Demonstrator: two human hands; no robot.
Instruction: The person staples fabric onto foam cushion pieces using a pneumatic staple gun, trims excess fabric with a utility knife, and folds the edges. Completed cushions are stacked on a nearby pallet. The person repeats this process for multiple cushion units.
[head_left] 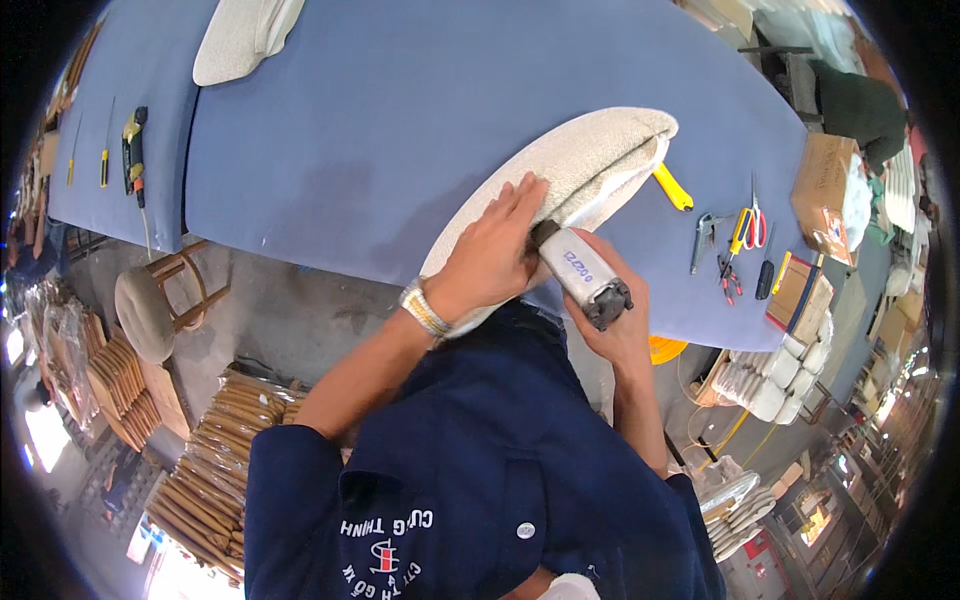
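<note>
A beige fabric-covered cushion piece (575,160) with a long curved outline lies across the table edge in front of me, its folded fabric and white underside showing at the right. My left hand (482,252) rests flat on the cushion, fingers stretched out. In my right hand (622,325) is a staple gun (578,262) with a grey body and black ends. Its dark nose meets the cushion's edge close to my left thumb. The gun hides part of my right fingers.
The blue-covered table (350,130) holds another beige cushion piece (240,40), a yellow-handled tool (673,188), scissors (755,225), pliers (729,278) and a glue gun (134,150). A cardboard box (822,190) stands at right. A stool (150,312) and wrapped stacks (215,440) occupy the floor at left.
</note>
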